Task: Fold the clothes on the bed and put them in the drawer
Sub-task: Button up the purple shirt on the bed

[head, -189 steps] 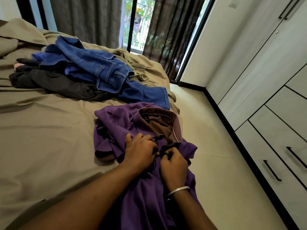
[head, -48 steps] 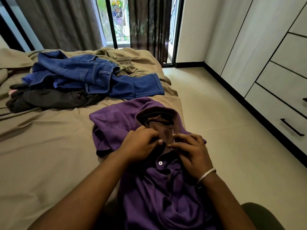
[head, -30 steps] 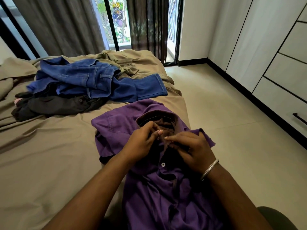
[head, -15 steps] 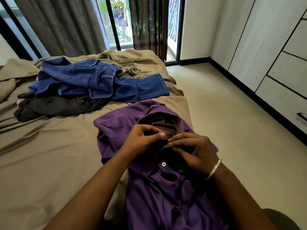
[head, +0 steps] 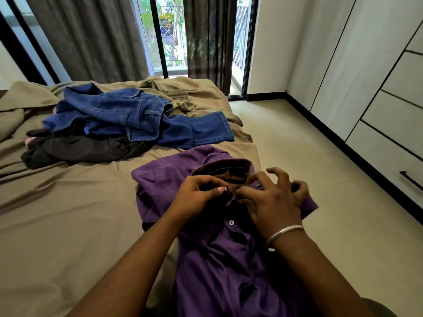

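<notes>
- Purple shirt point(head: 219, 266): lies front-up at the bed's point(head: 57, 225) near edge, 6 o'clock in view; brown-lined collar toward 12, one white button point(head: 231, 222) fastened on the placket, fabric rumpled below.
- Left hand point(head: 199, 197): fingers curled, thumb and forefinger pinching the placket just under the collar.
- Right hand point(head: 274, 202): thumb and forefinger pinching the same spot, other fingers splayed; silver bangle point(head: 283, 233) on wrist.
- Blue jeans point(head: 137, 117): crumpled at 11 o'clock, overlapping a black garment point(head: 82, 149).
- Drawers point(head: 393, 143): shut, at 3 o'clock.
</notes>
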Demonstrator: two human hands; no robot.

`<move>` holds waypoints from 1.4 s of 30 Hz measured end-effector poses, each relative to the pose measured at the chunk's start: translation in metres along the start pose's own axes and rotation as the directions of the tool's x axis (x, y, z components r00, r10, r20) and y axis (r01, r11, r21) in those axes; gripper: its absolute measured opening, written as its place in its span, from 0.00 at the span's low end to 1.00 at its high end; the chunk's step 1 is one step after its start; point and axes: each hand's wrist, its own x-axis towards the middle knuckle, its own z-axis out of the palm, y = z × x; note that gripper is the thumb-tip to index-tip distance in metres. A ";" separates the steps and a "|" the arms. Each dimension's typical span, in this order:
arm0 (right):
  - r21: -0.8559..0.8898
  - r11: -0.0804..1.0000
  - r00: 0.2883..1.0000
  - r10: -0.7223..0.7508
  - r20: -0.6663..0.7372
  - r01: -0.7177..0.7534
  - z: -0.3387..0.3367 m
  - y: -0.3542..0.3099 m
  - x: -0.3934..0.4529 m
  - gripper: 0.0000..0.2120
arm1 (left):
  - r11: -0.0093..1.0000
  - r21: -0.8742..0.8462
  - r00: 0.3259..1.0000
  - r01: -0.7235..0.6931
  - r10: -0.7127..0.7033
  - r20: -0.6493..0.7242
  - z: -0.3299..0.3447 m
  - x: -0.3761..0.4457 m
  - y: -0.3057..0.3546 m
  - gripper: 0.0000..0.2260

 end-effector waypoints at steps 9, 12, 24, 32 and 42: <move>0.344 0.892 0.948 -0.317 0.011 0.294 0.005 -0.005 0.014 0.13 | 1.000 0.027 1.000 0.008 -0.008 -0.010 0.000 0.001 -0.003 0.06; 0.489 0.846 0.958 -0.278 0.067 0.211 0.004 -0.003 0.018 0.10 | 0.999 0.030 1.000 0.014 -0.014 0.014 0.003 0.001 -0.001 0.05; 0.649 0.751 0.990 -0.136 -0.024 0.119 0.009 -0.001 0.020 0.07 | 0.970 -0.234 0.997 0.063 -0.051 0.054 0.000 0.000 0.004 0.05; 0.658 0.744 0.991 -0.135 -0.021 0.115 0.012 0.003 0.020 0.08 | 0.970 -0.234 0.992 0.068 -0.040 0.122 -0.003 -0.002 0.008 0.06; 0.707 0.702 0.985 -0.167 0.052 0.082 0.008 0.007 0.017 0.09 | 1.000 -0.009 0.991 -0.009 0.010 0.136 -0.003 -0.005 0.004 0.09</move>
